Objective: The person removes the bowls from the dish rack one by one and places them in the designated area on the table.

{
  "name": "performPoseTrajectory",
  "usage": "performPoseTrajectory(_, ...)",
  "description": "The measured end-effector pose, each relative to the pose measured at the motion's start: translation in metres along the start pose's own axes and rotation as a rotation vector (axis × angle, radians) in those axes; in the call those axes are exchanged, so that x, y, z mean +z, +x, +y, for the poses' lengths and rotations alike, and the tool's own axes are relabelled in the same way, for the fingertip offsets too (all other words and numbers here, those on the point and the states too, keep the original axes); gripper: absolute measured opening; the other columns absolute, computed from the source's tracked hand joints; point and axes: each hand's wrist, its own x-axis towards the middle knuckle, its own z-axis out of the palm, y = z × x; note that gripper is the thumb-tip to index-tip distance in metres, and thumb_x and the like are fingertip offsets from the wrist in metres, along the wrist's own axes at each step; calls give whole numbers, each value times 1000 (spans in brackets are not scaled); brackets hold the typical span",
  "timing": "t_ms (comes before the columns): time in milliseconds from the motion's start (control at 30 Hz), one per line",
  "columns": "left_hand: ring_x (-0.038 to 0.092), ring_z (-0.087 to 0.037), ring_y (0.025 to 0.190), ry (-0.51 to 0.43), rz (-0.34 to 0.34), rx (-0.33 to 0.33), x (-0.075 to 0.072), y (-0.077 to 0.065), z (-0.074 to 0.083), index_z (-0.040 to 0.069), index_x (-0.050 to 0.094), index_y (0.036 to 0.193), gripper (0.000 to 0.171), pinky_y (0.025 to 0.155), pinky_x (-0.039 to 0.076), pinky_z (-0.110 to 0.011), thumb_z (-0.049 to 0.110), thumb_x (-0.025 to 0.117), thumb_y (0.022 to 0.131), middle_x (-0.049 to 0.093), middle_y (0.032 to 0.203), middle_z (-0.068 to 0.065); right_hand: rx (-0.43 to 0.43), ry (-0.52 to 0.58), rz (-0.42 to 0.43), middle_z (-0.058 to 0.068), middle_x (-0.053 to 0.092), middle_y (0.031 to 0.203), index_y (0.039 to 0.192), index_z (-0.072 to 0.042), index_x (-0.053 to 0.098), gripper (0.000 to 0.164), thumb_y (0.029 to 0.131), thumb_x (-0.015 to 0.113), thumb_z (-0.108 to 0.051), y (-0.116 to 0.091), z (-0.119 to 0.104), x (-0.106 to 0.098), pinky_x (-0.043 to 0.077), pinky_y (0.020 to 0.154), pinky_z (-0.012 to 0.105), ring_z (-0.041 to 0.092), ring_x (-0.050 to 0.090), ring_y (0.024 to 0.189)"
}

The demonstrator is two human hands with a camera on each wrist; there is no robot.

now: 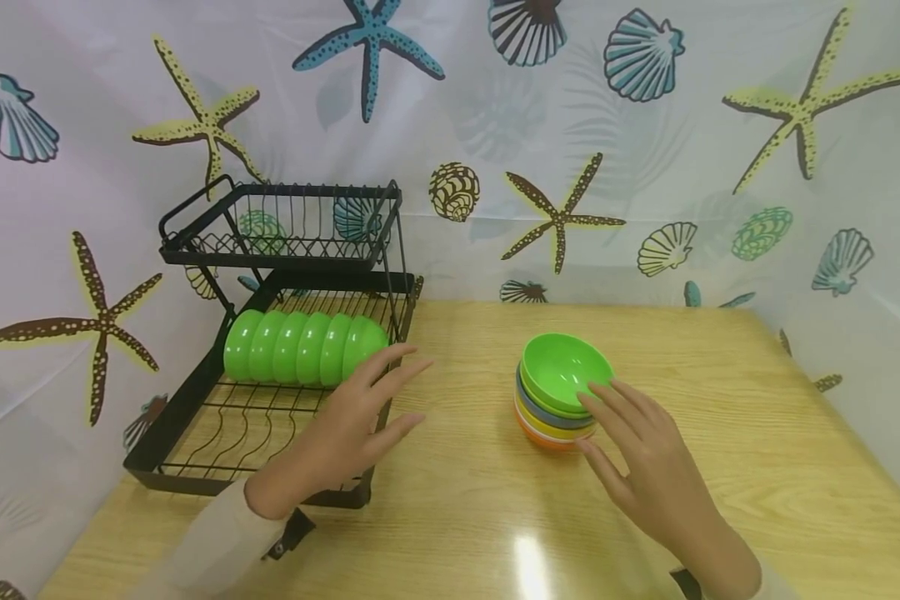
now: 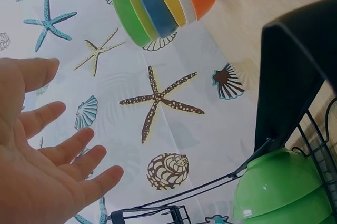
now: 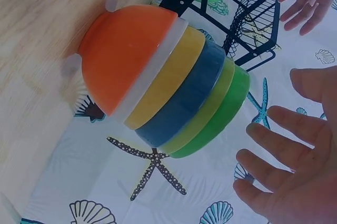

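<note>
A stack of nested bowls (image 1: 562, 375) stands on the table, bright green on top, with lighter green, blue, yellow, white and orange beneath. My right hand (image 1: 641, 458) hovers just right of the stack, fingers spread; the right wrist view shows a gap between the fingers and the bowls (image 3: 168, 76). Over the right side of the black dish rack (image 1: 367, 492) hangs my left hand (image 1: 352, 425), fingers extended and holding nothing. Several green bowls (image 1: 300, 348) stand on edge in a row on the rack's lower level, close behind the left hand.
The rack's upper basket (image 1: 277, 258) rises above the lower level at the back. Behind the wooden table (image 1: 465, 517) hangs a white cloth (image 1: 450, 100) printed with starfish and shells; it also covers both sides. Bare tabletop lies between the rack and the stack.
</note>
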Motion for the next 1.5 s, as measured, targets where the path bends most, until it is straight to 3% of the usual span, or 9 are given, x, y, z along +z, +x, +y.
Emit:
performPoseTrajectory(200,40,-30,133,-88,46,-91,-5,6,-6,14,42,144,59,101,45,-49,18,67,91,37,147,-11,-9,-10,9,14,56,133,131,-5,57,60,100,37,-52,-3,-2,-3,35,105,54,37,46,126)
performPoseTrajectory(433,37,-31,135,-166,74,-190,-11,13,-24,10,43,143,54,107,37,-54,17,64,93,39,147,-12,-19,-14,17,14,55,134,132,-7,57,58,100,38,-51,-8,-4,-5,34,106,53,35,44,127)
performPoseTrajectory(667,34,-32,136,-265,52,-385,-13,19,-48,10,43,143,54,106,37,-56,16,63,93,39,148,-12,-8,-10,-8,15,51,138,138,-6,51,62,99,37,-53,-10,-6,-8,30,110,52,37,43,128)
performPoseTrajectory(967,33,-43,134,-158,-18,-507,-8,23,-75,3,44,141,52,108,30,-62,16,62,94,38,145,-24,22,-3,-62,15,47,142,142,-8,46,65,99,35,-56,-14,-6,-10,23,115,50,36,39,132)
performPoseTrajectory(1167,45,-44,124,-152,-67,-614,-3,21,-92,-5,37,142,56,100,42,-58,15,60,95,39,142,-28,24,-4,-72,15,47,142,142,-9,46,65,99,34,-55,-15,-6,-10,23,115,51,36,39,132)
performPoseTrajectory(1300,45,-42,126,-174,-119,-701,-4,20,-98,-7,29,146,61,99,45,-54,17,56,97,39,143,-28,24,-4,-78,15,47,142,142,-9,46,64,99,35,-55,-15,-6,-10,24,114,52,36,39,132)
performPoseTrajectory(1500,49,-41,123,-187,-147,-765,-5,22,-101,-11,29,144,59,96,49,-50,16,54,98,45,139,-29,25,-7,-78,14,47,142,141,-10,47,63,99,35,-55,-16,-6,-11,28,109,57,37,40,130)
